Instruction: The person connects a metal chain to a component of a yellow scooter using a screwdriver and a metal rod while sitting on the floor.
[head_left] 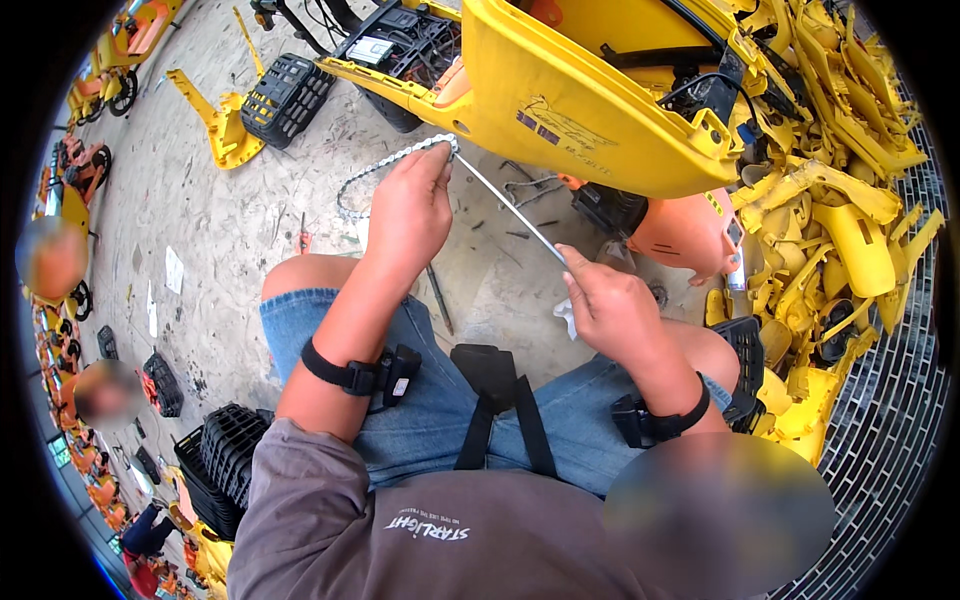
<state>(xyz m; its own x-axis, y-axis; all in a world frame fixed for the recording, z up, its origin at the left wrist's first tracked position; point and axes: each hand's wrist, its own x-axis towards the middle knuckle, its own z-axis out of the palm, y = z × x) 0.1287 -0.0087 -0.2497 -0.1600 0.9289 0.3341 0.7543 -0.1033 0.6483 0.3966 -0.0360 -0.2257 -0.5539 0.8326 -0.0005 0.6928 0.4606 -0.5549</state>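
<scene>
My left hand (pixel 412 205) is closed, its fingers pinching one end of a pale metal chain (pixel 385 162). The rest of the chain curves away to the left and hangs toward the floor. In my right hand (pixel 615 305) is a long thin metal rod (pixel 510 207), slanting up to the left. Its far tip meets the chain by my left fingertips; the end inside my fist is hidden. Just beyond both hands stands a large yellow vehicle body panel (pixel 590 110), with an orange plastic part (pixel 680 235) below its right end.
Broken yellow panels (pixel 860 240) are heaped at the right beside a brick surface (pixel 900 390). A black slotted crate (pixel 288 100) lies at the far left next to a yellow part (pixel 228 130). More black crates (pixel 225 450) stand near my left elbow. A dark stick (pixel 440 300) lies between my knees.
</scene>
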